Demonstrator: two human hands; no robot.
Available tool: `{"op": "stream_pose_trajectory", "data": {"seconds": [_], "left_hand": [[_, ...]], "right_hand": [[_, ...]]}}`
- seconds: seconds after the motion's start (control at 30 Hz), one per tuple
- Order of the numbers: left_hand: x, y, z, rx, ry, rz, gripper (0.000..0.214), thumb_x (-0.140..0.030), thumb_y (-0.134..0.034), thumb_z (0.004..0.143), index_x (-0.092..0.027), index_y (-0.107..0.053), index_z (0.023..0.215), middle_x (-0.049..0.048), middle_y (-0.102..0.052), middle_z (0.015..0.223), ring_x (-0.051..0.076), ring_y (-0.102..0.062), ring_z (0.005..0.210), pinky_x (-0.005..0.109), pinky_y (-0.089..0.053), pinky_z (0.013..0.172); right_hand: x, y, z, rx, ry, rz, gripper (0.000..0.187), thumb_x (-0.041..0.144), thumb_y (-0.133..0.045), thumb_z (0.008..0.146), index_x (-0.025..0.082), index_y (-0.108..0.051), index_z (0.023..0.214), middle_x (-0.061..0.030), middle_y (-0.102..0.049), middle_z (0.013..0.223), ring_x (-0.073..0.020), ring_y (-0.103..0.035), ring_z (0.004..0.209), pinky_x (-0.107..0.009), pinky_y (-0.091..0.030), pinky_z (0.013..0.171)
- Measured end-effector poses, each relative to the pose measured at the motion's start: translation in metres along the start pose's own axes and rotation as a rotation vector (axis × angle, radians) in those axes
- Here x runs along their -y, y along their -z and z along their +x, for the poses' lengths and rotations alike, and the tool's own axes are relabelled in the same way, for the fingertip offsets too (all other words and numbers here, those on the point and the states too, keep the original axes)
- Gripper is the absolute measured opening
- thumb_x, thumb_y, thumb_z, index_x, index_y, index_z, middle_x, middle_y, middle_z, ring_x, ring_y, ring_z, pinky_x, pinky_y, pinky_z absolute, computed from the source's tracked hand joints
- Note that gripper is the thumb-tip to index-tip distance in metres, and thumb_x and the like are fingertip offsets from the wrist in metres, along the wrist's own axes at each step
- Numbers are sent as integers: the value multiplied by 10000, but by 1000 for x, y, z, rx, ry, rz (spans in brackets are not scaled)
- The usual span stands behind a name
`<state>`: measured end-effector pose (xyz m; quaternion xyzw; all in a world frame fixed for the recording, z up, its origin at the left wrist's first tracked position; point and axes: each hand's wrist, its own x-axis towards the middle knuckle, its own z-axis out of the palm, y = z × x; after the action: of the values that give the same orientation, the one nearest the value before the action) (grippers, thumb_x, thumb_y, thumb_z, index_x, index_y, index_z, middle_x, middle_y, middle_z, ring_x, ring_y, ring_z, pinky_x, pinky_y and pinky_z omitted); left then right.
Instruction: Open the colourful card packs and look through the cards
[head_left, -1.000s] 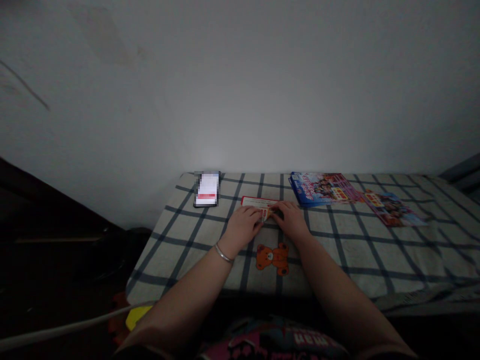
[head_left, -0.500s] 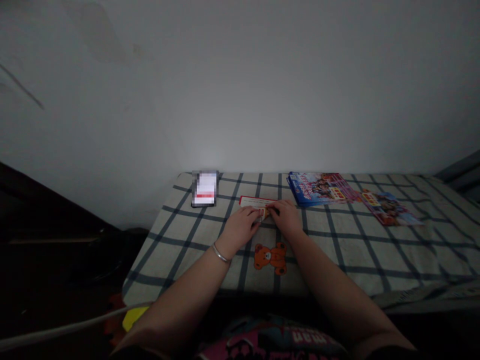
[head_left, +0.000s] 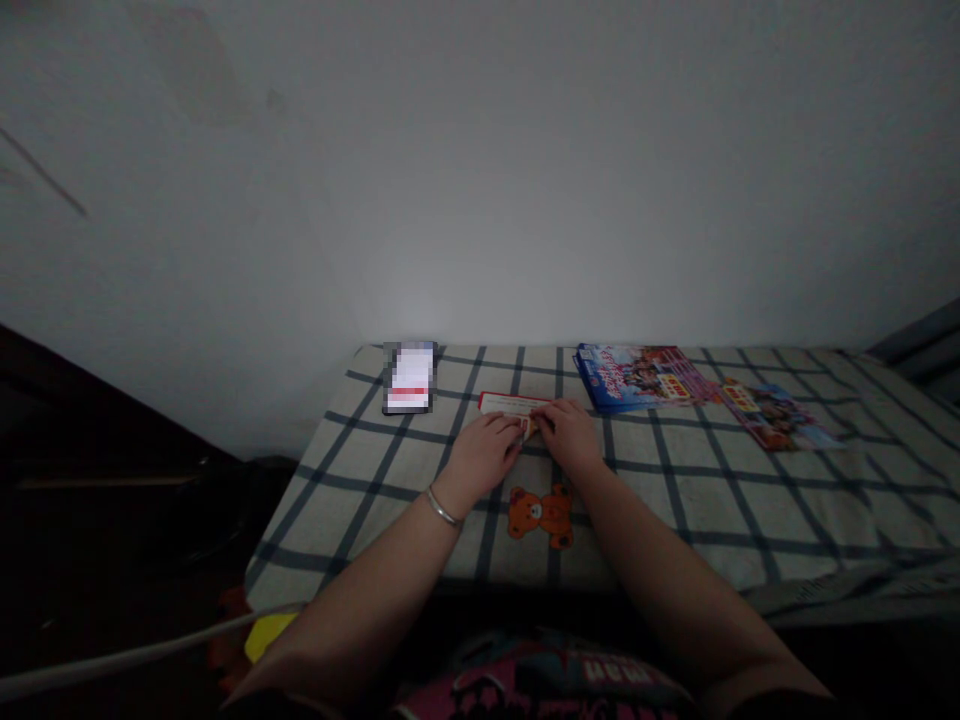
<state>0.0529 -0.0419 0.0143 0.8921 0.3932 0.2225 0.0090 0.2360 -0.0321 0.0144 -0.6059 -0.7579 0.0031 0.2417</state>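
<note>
Left hand (head_left: 484, 455) nearer right hand (head_left: 574, 437), paper (head_left: 508, 404) under both

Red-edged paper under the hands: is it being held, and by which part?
The left hand and right hand touch the red-edged paper at its near part; whether they pinch or just press it cannot be told.

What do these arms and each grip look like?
The left grip and right grip are ungloved human hands. A shiny silver round bangle circles the left wrist; the right is bare. Dark fabric sleeves show at the bottom edge.
</note>
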Motion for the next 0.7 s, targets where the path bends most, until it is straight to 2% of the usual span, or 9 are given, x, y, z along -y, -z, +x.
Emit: {"op": "stream_pose_trajectory", "data": {"seconds": [0.2, 0.33, 0.53, 0.7], "left_hand": [[-7, 3, 4, 11, 10, 55, 198, -194, -501, 905, -171, -610, 1069, 62, -648, 1126, 226, -558, 1079, 411, -452, 979], [-10, 2, 4, -9, 47, 49, 175, -198, -496, 910, -174, -605, 1044, 72, -644, 1110, 231, -550, 1076, 433, -446, 963], [-9, -3, 4, -5, 74, 55, 175, -201, -503, 905, -177, -599, 1049, 75, -634, 1116, 241, -532, 1076, 448, -432, 954], [-11, -2, 5, 0, 87, 67, 166, -191, -482, 911, -184, -589, 1038, 68, -626, 1083, 238, -524, 1049, 436, -432, 941]], "right_hand": [[-2, -2, -1, -22, 22, 12, 183, 249, -546, 895, 226, -718, 954, -59, -680, 1003, -217, -553, 976, -349, -424, 917], [-4, 1, -7, -31, 84, 47, 163, 238, -580, 864, 240, -727, 936, -59, -672, 1043, -227, -543, 1008, -372, -433, 920], [0, 12, -14, 60, 255, 44, 178, 219, -590, 843, 247, -733, 946, -46, -684, 1033, -227, -532, 1020, -386, -413, 965], [7, 18, -18, 139, 302, 10, 193, 221, -569, 857, 269, -733, 946, -28, -690, 1040, -221, -541, 1025, -382, -408, 950]]}}
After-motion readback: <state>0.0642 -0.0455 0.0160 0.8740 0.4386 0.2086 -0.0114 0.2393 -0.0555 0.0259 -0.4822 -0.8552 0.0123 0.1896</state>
